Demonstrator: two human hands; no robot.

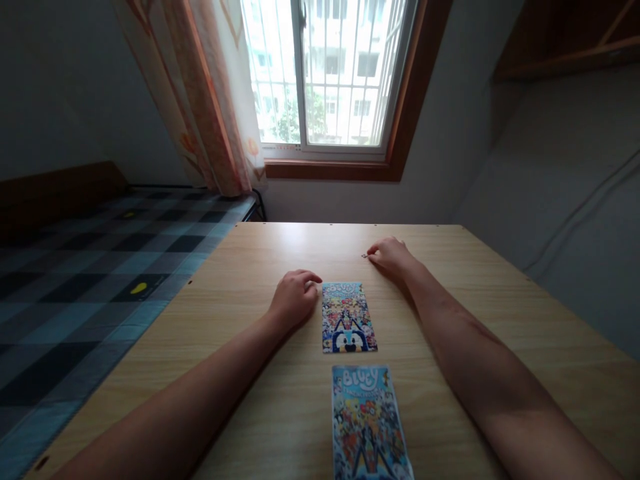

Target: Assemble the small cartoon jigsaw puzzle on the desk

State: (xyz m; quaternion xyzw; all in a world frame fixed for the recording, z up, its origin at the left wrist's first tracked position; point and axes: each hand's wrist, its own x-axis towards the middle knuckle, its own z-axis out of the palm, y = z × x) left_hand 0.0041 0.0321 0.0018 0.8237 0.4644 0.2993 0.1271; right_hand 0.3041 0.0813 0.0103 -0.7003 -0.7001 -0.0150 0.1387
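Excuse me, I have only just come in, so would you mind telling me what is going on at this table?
A person has both hands out over a wooden table. The left hand is beside the upper left corner of a colourful picture sheet. Farther off, the right hand has its fingertips at a small piece; whether it is pinched or only touched is too small to tell. A larger, Bluey-titled item lies nearest the person.

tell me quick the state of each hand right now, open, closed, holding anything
Left hand: loosely curled beside the puzzle; can't tell whether it holds anything.
Right hand: closed, pinching a small piece.
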